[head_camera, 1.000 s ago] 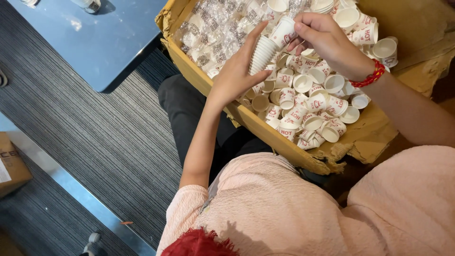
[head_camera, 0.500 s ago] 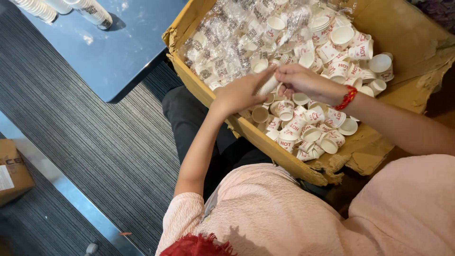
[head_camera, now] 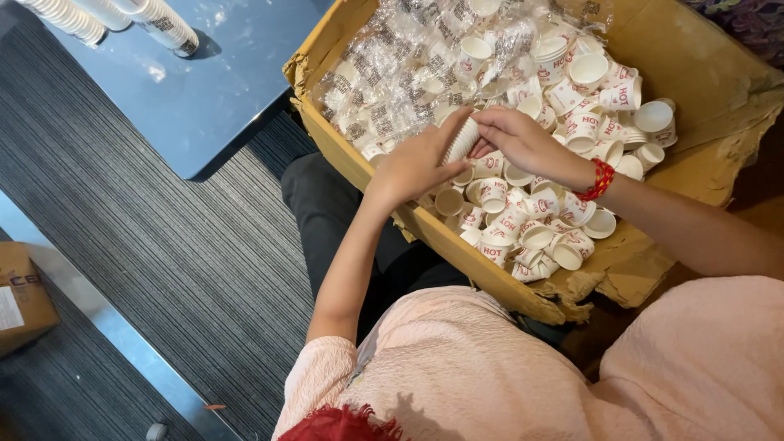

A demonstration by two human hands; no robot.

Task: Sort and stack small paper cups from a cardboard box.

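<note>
Cups nested in a short white stack [head_camera: 462, 140] sit between the two hands, a little above the middle of the frame, over the big cardboard box [head_camera: 490, 273]. The left hand [head_camera: 416, 163] is curled round the stack from the left, fingers wrapped on its ribbed side. The right hand [head_camera: 523, 143] pinches the other end with thumb and fingertips; a red bead band [head_camera: 599, 180] sits on that wrist.

To do this part well, the left hand should keep the stack straight and not squash it, since paper cups bend fast. The right hand should push each new cup in mouth first and level, so it slides in and does not jam.

The stack is white with thin lines down its side. It looks like only a few cups, but the fingers hide part of it, so I cannot be sure.

Below the hands, loose cups [head_camera: 523, 233] lie every way, white with red marks. Higher up, more cups sit under crinkly clear plastic wrap [head_camera: 408, 77]. Farthest off, in the upper left, long cup stacks [head_camera: 106, 18] lie on a blue table [head_camera: 204, 106].
</note>
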